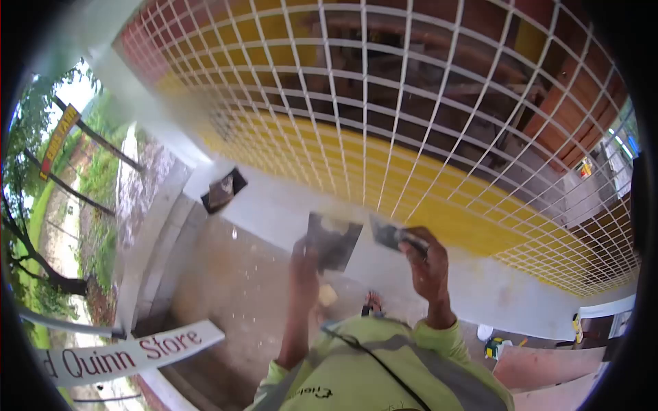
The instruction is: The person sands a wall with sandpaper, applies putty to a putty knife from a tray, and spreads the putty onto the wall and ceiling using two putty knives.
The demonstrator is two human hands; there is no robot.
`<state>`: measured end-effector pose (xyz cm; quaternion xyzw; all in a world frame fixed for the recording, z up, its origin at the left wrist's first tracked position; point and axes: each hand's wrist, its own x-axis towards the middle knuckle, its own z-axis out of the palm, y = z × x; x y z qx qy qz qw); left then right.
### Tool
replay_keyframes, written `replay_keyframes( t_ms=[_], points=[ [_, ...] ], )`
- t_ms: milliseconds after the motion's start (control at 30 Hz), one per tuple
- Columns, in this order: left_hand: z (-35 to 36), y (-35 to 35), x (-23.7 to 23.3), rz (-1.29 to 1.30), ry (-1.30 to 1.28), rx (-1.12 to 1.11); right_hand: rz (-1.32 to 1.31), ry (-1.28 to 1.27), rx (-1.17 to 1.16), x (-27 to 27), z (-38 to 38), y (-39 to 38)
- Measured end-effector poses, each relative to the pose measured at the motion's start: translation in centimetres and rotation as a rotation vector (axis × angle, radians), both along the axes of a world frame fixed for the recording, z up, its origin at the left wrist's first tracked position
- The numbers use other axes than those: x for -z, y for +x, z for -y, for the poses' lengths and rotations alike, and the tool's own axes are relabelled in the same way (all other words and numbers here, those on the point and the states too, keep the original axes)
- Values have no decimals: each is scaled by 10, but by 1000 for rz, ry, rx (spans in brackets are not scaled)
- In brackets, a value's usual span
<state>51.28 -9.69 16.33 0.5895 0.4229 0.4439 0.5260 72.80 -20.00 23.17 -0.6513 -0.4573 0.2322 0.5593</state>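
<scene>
My left hand [306, 260] is closed on the edge of a dark square board [336, 240], which has a pale lump of paste on its upper part. To its right, my right hand [426, 259] is wrapped round the handle of a flat trowel [387, 233], its blade pointing left toward the board. Board and trowel are a small gap apart. Both are in front of a white ledge [274, 219] below a white wire grille [363, 103] and a yellow wall band [452, 205].
A dark box-like object [225, 191] rests at the ledge's left end. A sign [137, 353] juts in at lower left. Pale panels [541, 368] and a green-yellow item [495, 346] lie at lower right. Brown floor [226, 274] extends below the ledge.
</scene>
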Motion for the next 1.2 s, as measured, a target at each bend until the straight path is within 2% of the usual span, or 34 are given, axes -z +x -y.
replay_keyframes(
  t_ms=[100,200,300,400,533,700,900,1000,1100,1200],
  points=[
    [-7,-7,-8,-77,-51,16,354,179,-33,-16,-13,-17],
    [-10,-14,-10,-44,-79,31,479,179,-86,-12,-24,-29],
    [-17,-24,-7,-21,-75,69,503,162,-122,-9,-36,-44],
    [-20,-31,-9,-86,-138,58,563,203,-140,-4,-50,-57],
    [-21,-38,5,-192,-75,21,602,168,-172,1,-61,-69],
    [-13,-37,-13,-224,-148,8,613,121,-209,5,-67,-79],
    [-8,-38,4,-187,-31,3,648,137,-316,19,-68,-81],
    [-7,-38,14,-260,93,46,717,123,-383,25,-63,-82],
    [-4,-33,15,-195,3,-7,756,82,-441,38,-59,-79],
    [-7,-33,36,-199,-49,-57,729,-23,-538,38,-53,-66]
  ],
)
